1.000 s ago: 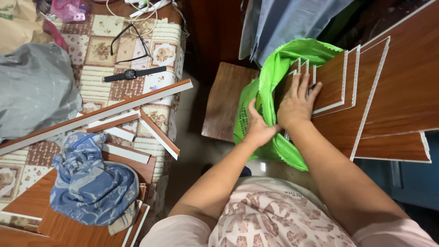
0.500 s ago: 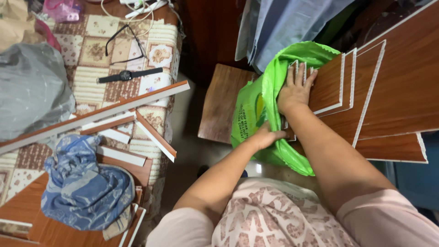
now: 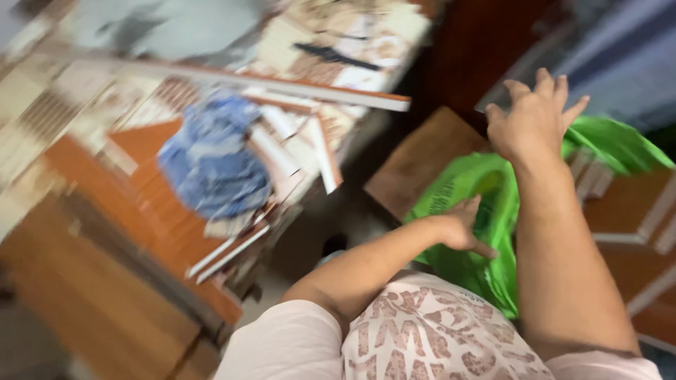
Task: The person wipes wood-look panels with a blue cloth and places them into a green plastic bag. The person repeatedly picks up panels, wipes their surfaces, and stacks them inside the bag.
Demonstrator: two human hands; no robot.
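Fingers of the left hand (image 3: pixel 461 229) rest on the green bag (image 3: pixel 486 211); the right hand (image 3: pixel 531 123) hovers above, spread open, empty.

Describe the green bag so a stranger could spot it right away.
Look right of the cluttered patterned table, past the brown wooden stool. The green bag sits among brown wooden panels, the left hand resting on it. Nothing else is bright green and crinkly.

Blurred view: left hand (image 3: pixel 461 226) grips the green plastic bag (image 3: pixel 486 211), right hand (image 3: pixel 533 119) spread open above it, blue cloth (image 3: pixel 211 158) well apart.
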